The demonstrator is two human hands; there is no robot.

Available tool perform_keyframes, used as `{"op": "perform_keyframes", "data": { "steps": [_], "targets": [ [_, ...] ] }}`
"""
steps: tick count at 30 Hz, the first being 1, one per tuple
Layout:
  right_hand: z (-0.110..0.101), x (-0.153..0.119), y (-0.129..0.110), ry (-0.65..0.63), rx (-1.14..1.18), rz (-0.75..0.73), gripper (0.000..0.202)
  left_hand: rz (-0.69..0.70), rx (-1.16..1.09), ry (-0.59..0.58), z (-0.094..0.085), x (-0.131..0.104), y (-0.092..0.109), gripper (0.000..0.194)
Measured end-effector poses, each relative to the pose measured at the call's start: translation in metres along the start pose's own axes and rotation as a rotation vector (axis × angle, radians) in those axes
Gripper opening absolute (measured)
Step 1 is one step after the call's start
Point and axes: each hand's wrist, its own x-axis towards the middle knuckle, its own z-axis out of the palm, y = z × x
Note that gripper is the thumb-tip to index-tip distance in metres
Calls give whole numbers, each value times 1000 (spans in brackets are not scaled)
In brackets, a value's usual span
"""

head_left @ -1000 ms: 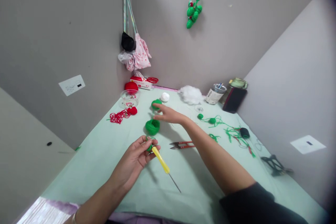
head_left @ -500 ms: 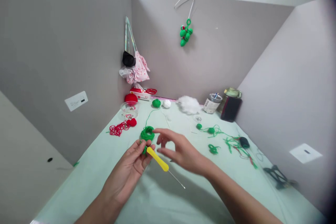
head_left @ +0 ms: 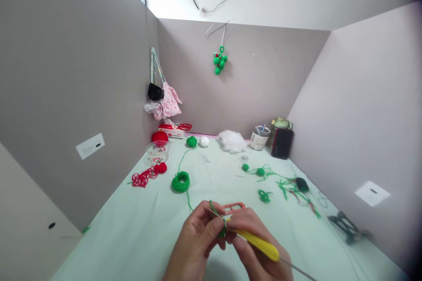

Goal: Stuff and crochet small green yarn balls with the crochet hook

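Note:
My left hand (head_left: 201,237) is closed on a small green crochet piece (head_left: 223,230), mostly hidden by the fingers. A strand of green yarn passes over its index finger. Closed around the yellow handle of a crochet hook (head_left: 260,245) is my right hand (head_left: 255,228). The hook's front end meets the green piece between both hands, and its thin metal rear shaft points to the lower right. From the hands the yarn runs back to a wound green yarn ring (head_left: 180,181). Just beyond my fingers lies an orange slotted plastic object (head_left: 234,207), partly covered.
Red yarn (head_left: 145,177) and a clear plastic bowl (head_left: 158,153) lie left. Along the back are a green ball (head_left: 191,141), white stuffing (head_left: 231,141), a can (head_left: 260,138) and a phone (head_left: 282,143). Green scraps (head_left: 290,186) and black scissors (head_left: 346,227) are on the right.
My right hand, open and apart before, has closed on the hook's yellow handle. Both hands have come together lower and to the right, away from the yarn ring. The view has tilted upward.

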Motion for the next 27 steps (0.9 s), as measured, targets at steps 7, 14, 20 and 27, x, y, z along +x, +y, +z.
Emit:
{"op": "perform_keyframes", "data": {
  "steps": [7,14,20,27],
  "targets": [
    [3,-11,7,85,100,291,7,73,192,56,-9,-6,-8,40],
    [7,-13,6,215,249,441,10,-5,209,27,-15,-10,-4,36],
    [7,-14,7,205,383,474,10,-90,177,32,-18,-10,-3,40],
    [12,-22,19,269,595,613,26,-166,154,-2,-15,-9,-5,38]
  ]
}}
